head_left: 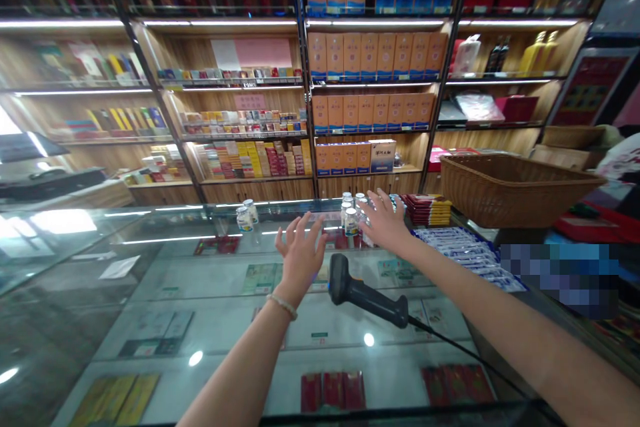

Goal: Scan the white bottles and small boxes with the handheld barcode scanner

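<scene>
My left hand (301, 248) hovers over the glass counter, fingers spread and holding nothing, with a bead bracelet (283, 307) at its wrist. Fingers apart, my right hand (386, 221) is at a cluster of small white-capped bottles (351, 221); it partly hides them, and whether it touches one I cannot tell. Two more such bottles (245, 219) stand together farther left. Below and between my hands lies a dark barcode scanner (370, 297) on the glass, its cable (450, 343) running toward the lower right.
The glass-topped counter (225, 320) shows flat packs inside. Right of my right hand are a stack of red and yellow packs (427, 209), a row of blue-white sachets (463, 253) and a wicker basket (515, 187). Stocked shelves (375, 83) stand behind the counter.
</scene>
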Action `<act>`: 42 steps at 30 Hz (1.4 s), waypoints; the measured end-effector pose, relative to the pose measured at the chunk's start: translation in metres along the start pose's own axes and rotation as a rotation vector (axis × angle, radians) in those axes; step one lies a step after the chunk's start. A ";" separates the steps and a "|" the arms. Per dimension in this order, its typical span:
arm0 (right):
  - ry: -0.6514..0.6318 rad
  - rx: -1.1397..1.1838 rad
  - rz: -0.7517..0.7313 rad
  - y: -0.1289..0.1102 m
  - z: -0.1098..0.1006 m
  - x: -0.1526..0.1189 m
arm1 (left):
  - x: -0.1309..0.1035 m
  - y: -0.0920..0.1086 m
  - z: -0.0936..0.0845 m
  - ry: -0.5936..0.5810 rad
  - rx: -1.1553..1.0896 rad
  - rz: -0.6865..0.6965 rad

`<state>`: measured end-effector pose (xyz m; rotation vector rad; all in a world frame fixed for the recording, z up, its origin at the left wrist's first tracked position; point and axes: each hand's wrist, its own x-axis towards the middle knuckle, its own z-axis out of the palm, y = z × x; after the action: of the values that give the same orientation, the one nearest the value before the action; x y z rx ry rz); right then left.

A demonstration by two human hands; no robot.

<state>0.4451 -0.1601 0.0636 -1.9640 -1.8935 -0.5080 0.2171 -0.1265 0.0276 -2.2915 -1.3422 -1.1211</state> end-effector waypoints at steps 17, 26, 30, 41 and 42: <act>-0.105 -0.134 -0.107 -0.010 0.012 0.035 | -0.001 -0.004 0.005 -0.002 -0.012 -0.057; -0.165 -0.087 -0.062 -0.011 0.009 0.058 | 0.000 -0.004 0.003 -0.029 -0.020 -0.123; -0.213 -0.069 -0.023 -0.014 0.008 0.064 | -0.001 -0.006 0.004 -0.004 -0.056 -0.125; -0.166 0.035 0.073 -0.039 -0.021 0.057 | -0.002 -0.006 0.002 0.053 -0.113 -0.090; -0.157 0.049 0.086 -0.041 -0.024 0.057 | -0.002 -0.005 0.001 0.058 -0.116 -0.086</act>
<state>0.4061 -0.1212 0.1131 -2.0970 -1.8833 -0.2875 0.2128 -0.1242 0.0247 -2.2807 -1.3997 -1.3146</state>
